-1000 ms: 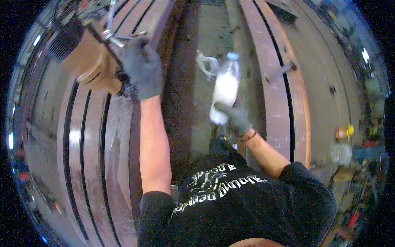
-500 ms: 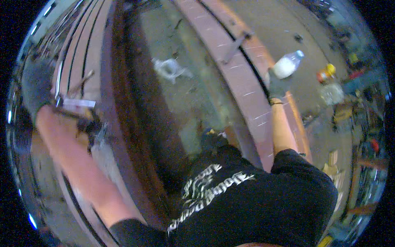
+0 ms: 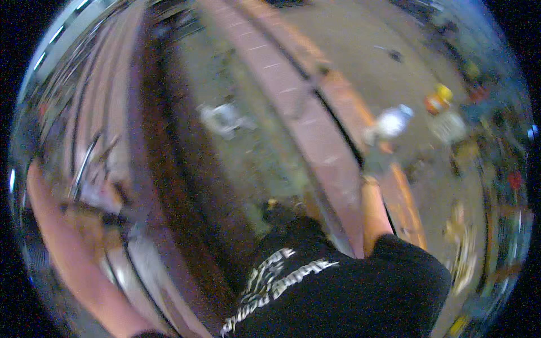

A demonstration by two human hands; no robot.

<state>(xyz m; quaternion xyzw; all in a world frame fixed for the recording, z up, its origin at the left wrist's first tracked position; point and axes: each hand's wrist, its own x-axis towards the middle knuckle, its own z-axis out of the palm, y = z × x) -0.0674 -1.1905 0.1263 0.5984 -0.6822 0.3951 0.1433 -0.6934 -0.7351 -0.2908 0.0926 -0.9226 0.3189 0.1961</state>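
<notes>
My right hand, in a greyish glove, is closed at the base of a clear bottle with whitish contents and a pale blue top. It is over the orange-edged side of a long reddish-brown steel beam. My bare left forearm reaches up along the left rim. Past the wrist, my left hand is lost in blur and dark at the picture's edge, so its fingers cannot be made out. Near that forearm are a bright metal rod and a blurred pale flat piece on the left-hand beams.
Several long beams run along the left. Crumpled clear plastic lies on the floor between the beams. On the right are an orange bottle with a yellow top, a clear container and wood scraps.
The view has turned and blurred. My right hand and the bottle sit lower in the picture. My left arm has shifted outward to the rim, taking the gloved hand out of clear sight.
</notes>
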